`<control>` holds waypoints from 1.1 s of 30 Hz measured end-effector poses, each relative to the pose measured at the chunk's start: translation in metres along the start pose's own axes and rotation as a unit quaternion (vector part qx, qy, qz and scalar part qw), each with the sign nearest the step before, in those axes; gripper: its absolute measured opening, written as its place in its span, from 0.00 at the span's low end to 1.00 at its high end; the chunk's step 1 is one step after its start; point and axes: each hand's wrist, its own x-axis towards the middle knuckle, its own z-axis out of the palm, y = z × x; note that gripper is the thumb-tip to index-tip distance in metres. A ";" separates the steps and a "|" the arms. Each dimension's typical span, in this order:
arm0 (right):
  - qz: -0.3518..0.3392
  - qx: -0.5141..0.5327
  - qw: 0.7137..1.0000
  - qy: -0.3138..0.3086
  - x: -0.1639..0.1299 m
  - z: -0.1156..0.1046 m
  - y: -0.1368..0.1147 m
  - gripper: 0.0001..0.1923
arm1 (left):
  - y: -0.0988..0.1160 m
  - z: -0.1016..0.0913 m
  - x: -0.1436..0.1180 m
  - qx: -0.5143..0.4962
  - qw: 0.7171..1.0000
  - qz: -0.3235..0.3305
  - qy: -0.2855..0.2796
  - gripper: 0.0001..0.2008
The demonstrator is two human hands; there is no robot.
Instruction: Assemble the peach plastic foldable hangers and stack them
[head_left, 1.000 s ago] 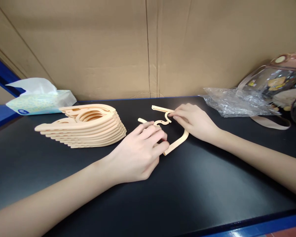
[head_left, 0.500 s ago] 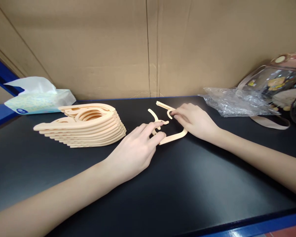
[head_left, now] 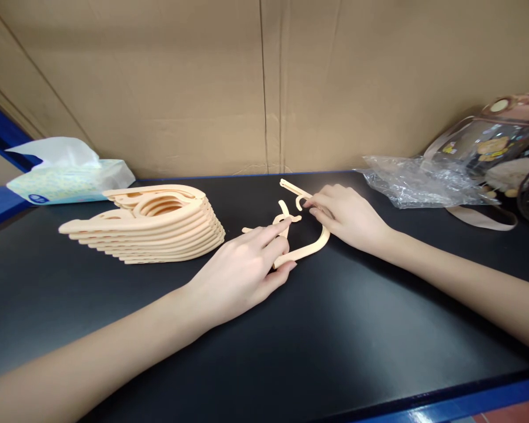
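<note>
A cream plastic folding clothes hanger [head_left: 306, 251] lies on the dark table between my hands. The fingers of my left hand [head_left: 247, 264] close on its near left part, and the thumb rests beside the lower arm's end. My right hand [head_left: 350, 216] grips the hanger's right side, with a long arm sticking out beyond the fingertips towards the back. Small curved parts of the hanger show between the two hands; others are covered by my fingers. On the left stands a neat stack of matching folded hangers [head_left: 171, 226], apart from my left hand.
A tissue pack [head_left: 70, 176] with one tissue pulled up sits at the back left. At the back right lie a crumpled clear plastic bag [head_left: 423, 182] and a transparent bag [head_left: 489, 144] with a strap. Cardboard [head_left: 194, 88] stands behind the black tabletop [head_left: 264, 364].
My left thumb has moved down and away from its fingers. The small curved parts of the hanger have turned, and the lower arm's end has shifted left and nearer. My right hand has hardly moved.
</note>
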 end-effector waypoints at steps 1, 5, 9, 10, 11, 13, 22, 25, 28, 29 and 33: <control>-0.004 0.001 1.000 -0.001 0.000 0.000 0.000 0.13 | 0.000 0.000 0.000 -0.001 1.000 0.007 0.003 0.08; -0.024 0.009 1.000 0.000 0.000 -0.001 -0.001 0.13 | 0.000 -0.001 -0.001 -0.019 0.999 0.027 -0.002 0.08; -0.039 0.018 0.999 -0.007 0.000 -0.002 -0.003 0.13 | 0.001 -0.002 0.000 -0.030 0.998 0.053 -0.013 0.08; -0.041 0.019 0.999 -0.006 0.000 -0.003 -0.004 0.13 | 0.001 -0.002 0.000 -0.032 0.998 0.056 -0.015 0.08; -0.042 0.018 0.999 -0.005 0.000 -0.003 -0.004 0.13 | 0.001 -0.003 0.000 -0.034 0.998 0.058 -0.017 0.07; -0.045 0.015 0.999 0.000 0.000 -0.003 -0.005 0.13 | 0.001 -0.002 0.000 -0.036 0.998 0.057 -0.019 0.05; -0.041 0.013 0.999 0.002 0.000 -0.002 -0.003 0.13 | 0.001 -0.001 -0.001 -0.041 0.999 0.023 -0.026 0.13; -0.043 0.016 0.999 -0.002 0.000 -0.002 -0.004 0.13 | 0.002 -0.002 0.000 -0.048 0.998 0.031 -0.013 0.10; -0.046 0.021 0.999 -0.010 0.000 -0.003 -0.004 0.13 | 0.002 -0.002 0.001 -0.059 0.998 0.032 -0.017 0.07; -0.046 0.022 0.999 -0.011 0.000 -0.003 -0.004 0.13 | 0.002 -0.002 0.001 -0.063 0.997 0.033 -0.020 0.07; -0.053 0.021 0.998 -0.007 0.000 -0.004 -0.004 0.13 | -0.001 -0.002 0.001 -0.080 0.996 0.035 -0.024 0.06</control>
